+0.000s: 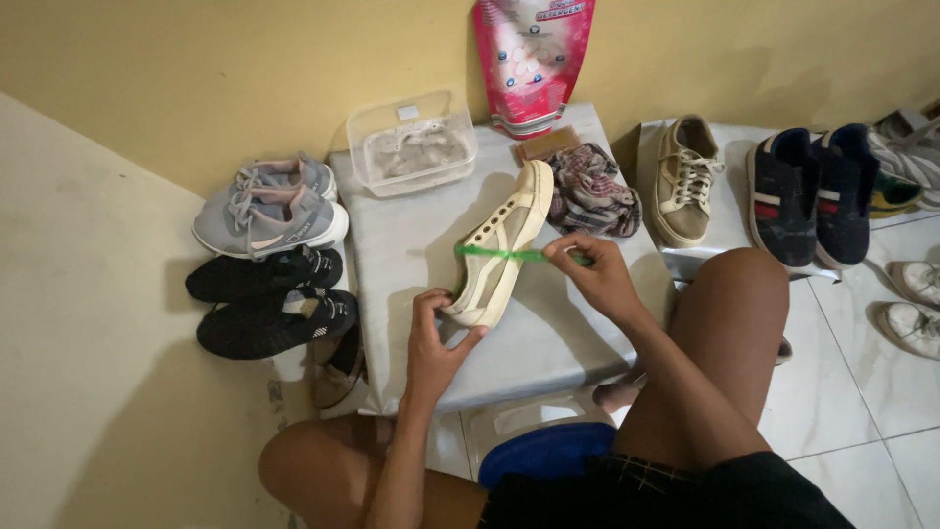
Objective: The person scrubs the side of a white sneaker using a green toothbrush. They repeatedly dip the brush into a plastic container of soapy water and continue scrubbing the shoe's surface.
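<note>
Left hand (436, 338) grips the heel of a light, laceless cream sneaker (497, 257) — right hand (597, 274) pinches a thin green brush (509, 254) across its flexible side.

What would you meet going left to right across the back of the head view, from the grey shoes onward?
Grey shoes → clear plastic tub → pink pouch → beige sneaker → navy sneakers.

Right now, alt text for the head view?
A seated person's left hand grips the heel of a cream sneaker on a grey pad, while the right hand holds a green brush across it. More shoes, a clear tub and a pink pouch surround them.
</note>
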